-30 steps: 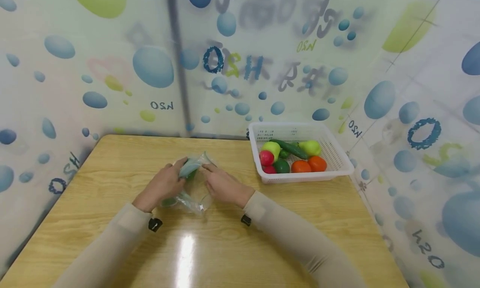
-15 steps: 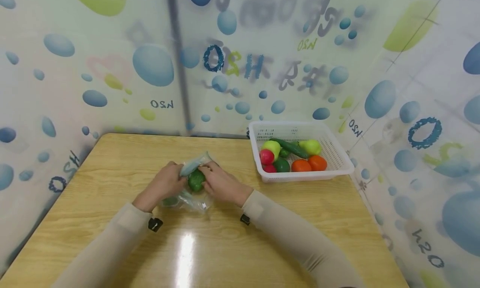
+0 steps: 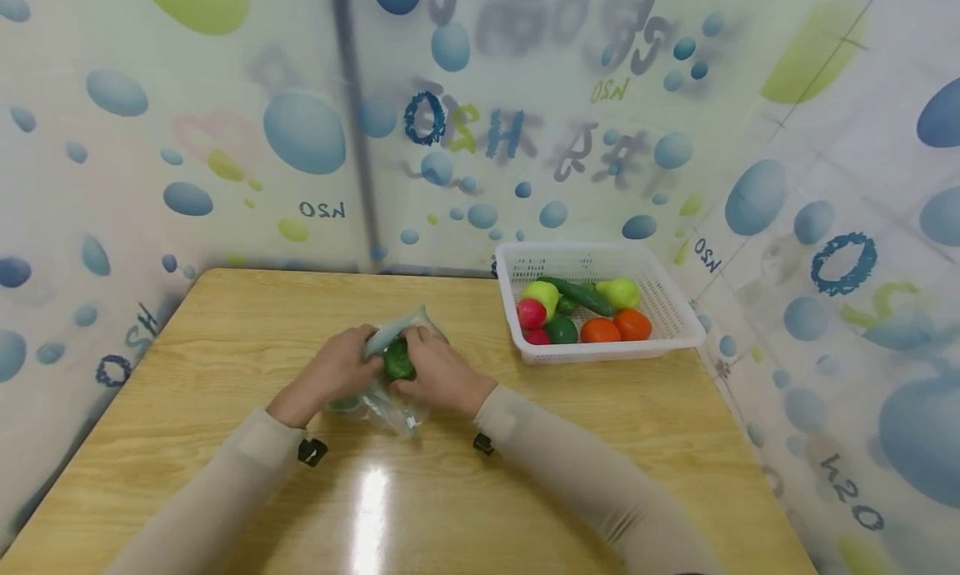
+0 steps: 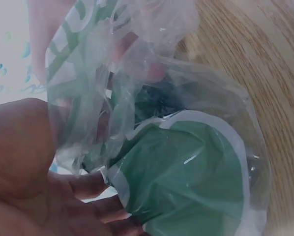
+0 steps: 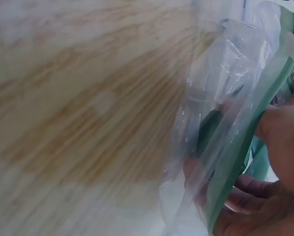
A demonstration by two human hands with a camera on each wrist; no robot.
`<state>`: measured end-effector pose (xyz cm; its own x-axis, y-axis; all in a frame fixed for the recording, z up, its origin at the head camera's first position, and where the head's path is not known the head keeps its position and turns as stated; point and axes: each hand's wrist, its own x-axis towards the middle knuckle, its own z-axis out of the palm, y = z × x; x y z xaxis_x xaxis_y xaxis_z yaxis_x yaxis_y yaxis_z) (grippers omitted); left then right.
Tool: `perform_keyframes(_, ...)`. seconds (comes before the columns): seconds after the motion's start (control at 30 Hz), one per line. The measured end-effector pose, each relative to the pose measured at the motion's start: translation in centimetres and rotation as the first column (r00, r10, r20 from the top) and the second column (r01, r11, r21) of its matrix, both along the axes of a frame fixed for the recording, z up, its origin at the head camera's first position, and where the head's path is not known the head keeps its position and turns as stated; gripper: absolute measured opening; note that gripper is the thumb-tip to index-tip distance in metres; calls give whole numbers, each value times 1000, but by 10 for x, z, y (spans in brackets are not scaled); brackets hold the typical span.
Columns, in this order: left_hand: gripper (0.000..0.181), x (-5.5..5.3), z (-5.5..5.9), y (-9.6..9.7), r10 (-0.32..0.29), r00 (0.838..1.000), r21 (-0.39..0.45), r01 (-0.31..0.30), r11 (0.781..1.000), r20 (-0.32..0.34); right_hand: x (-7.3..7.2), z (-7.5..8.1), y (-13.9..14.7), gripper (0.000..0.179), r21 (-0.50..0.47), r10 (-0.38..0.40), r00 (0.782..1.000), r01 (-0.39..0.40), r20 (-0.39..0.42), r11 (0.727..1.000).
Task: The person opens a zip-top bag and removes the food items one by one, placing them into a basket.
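Note:
A clear zip bag (image 3: 390, 412) with a green closing strip and a green printed patch (image 4: 186, 172) stands between the hands. The left hand (image 3: 337, 367) grips its rim at the left side. Reaching into the bag's mouth, the right hand (image 3: 438, 371) holds a round dark green vegetable (image 3: 399, 360); whether it is a pepper or an avocado is unclear. Through the plastic in the right wrist view, this vegetable (image 5: 209, 130) shows between thumb and fingertips. The green strip (image 5: 245, 142) runs across the back of those fingers. Part of the vegetable is hidden by the right hand.
To the right at the back, a white plastic basket (image 3: 678, 329) holds a cucumber (image 3: 577, 296), tomatoes (image 3: 600, 331), green apples (image 3: 621, 294) and several other red and green items. The wooden table (image 3: 465, 492) meets patterned walls at its back and right.
The round green vegetable, mostly covered one second ago, came into view between the hands. The right hand has shifted slightly left, its fingers now round the vegetable. The left hand keeps its hold.

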<state>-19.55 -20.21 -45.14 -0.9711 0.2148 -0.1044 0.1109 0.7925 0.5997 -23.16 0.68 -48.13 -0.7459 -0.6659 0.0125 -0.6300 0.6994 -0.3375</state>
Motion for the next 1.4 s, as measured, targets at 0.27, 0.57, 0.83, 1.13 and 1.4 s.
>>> perform_keyframes(0.27,67,10,5,5,59,991,1,-60,998,-116,-3,0,5,86,-4,-71,997,71,-4,997)
perform_keyframes(0.57,47,16,7,7,95,961,-17,-103,995,-261,-4,4,12,78,-61,-66,998,65,1,996)
perform_keyframes(0.83,48,13,7,7,122,963,18,-121,992,-240,-2,11,15,80,-75,-31,999,30,-8,997)
perform_keyframes(1.13,45,13,6,8,134,958,21,-134,991,-252,3,21,21,80,-102,5,1000,-7,-22,995)
perform_keyframes(1.4,45,11,6,9,143,957,19,-143,990,-253,9,39,32,78,-166,9,1000,-9,-5,986)
